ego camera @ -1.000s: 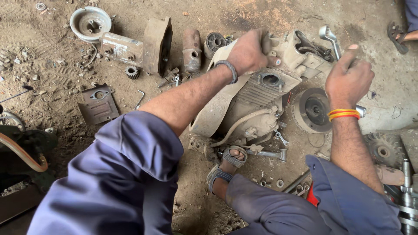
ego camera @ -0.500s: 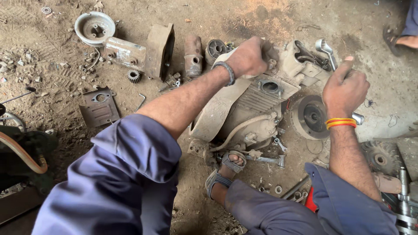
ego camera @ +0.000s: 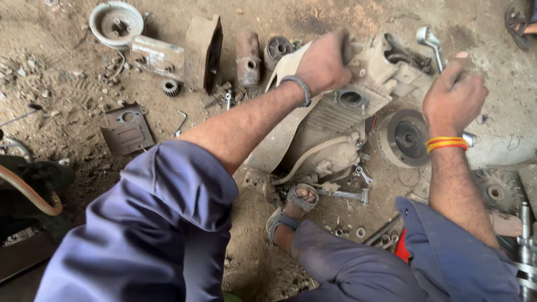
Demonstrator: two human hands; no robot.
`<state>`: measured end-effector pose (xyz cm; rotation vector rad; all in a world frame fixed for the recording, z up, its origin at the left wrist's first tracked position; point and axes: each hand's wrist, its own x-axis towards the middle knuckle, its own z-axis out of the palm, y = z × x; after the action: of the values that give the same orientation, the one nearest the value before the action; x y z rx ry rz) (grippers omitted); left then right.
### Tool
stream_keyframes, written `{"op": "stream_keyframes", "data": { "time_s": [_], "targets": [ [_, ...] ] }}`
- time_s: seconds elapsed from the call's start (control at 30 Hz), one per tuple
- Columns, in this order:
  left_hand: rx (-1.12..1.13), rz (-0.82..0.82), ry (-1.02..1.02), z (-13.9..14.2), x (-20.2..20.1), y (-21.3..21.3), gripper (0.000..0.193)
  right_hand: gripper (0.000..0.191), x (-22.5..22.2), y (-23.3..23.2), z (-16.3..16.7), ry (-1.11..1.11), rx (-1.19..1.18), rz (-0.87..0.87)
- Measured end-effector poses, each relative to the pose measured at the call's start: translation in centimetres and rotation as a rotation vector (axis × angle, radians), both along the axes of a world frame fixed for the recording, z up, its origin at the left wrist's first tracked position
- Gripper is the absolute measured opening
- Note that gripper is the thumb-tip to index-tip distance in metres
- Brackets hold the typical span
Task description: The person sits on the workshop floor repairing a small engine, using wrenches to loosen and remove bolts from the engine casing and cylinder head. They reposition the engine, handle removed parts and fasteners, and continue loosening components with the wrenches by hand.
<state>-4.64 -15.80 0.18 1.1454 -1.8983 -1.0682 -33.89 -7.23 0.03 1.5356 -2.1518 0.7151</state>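
Note:
A dirty engine block (ego camera: 335, 123) lies on the dirt floor in front of me. My left hand (ego camera: 323, 62) is closed on the upper part of its casing, a dark band around the wrist. My right hand (ego camera: 454, 98), with orange and yellow threads on the wrist, grips a metal wrench (ego camera: 430, 42) whose shiny end sticks up past my thumb and whose other end shows below my wrist. A round flywheel (ego camera: 404, 138) on the engine's right side sits just left of my right hand. My sandalled foot (ego camera: 293, 210) rests beside the engine.
Loose parts lie at the back: a round pulley (ego camera: 116, 23), a rusty box casing (ego camera: 202, 51), a cylinder (ego camera: 248, 57), a small gear (ego camera: 169, 88), a flat plate (ego camera: 127, 128). A spanner (ego camera: 349, 195) lies near my foot. A toothed gear (ego camera: 495, 193) is at right.
Both hands keep their grips; the right hand with the wrench has dropped slightly lower and to the right. The view has shifted a little.

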Motion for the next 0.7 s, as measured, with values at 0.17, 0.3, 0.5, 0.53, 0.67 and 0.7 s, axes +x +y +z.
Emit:
{"op": "stream_keyframes", "data": {
  "time_s": [0.17, 0.3, 0.5, 0.53, 0.67, 0.7],
  "targets": [
    [-0.008, -0.137, -0.155, -0.3, -0.6, -0.8, 0.025, 0.054, -1.0, 0.2, -0.6, 0.01, -0.002, 0.049],
    [-0.002, -0.119, -0.059, -0.7, -1.2, -2.3, 0.026, 0.052, -1.8, -0.1, -1.3, 0.027, -0.053, 0.033],
    [-0.179, -0.184, -0.231, -0.8, -1.5, -2.3, 0.027, 0.055, -2.8, -0.4, -2.0, 0.027, -0.055, 0.049],
    [-0.223, -0.166, -0.266, -0.8, -1.5, -2.0, 0.021, 0.054, -2.8, -0.4, -1.9, 0.006, -0.043, 0.056],
    [-0.438, -0.012, -0.201, -0.7, -1.7, -1.0, 0.052, 0.052, -2.2, -0.2, -1.3, -0.011, -0.025, 0.06],
    [-0.453, -0.003, -0.185, -0.7, -1.8, -1.0, 0.056, 0.052, -2.0, -0.1, -1.2, 0.0, -0.027, 0.059]
  ]
}}
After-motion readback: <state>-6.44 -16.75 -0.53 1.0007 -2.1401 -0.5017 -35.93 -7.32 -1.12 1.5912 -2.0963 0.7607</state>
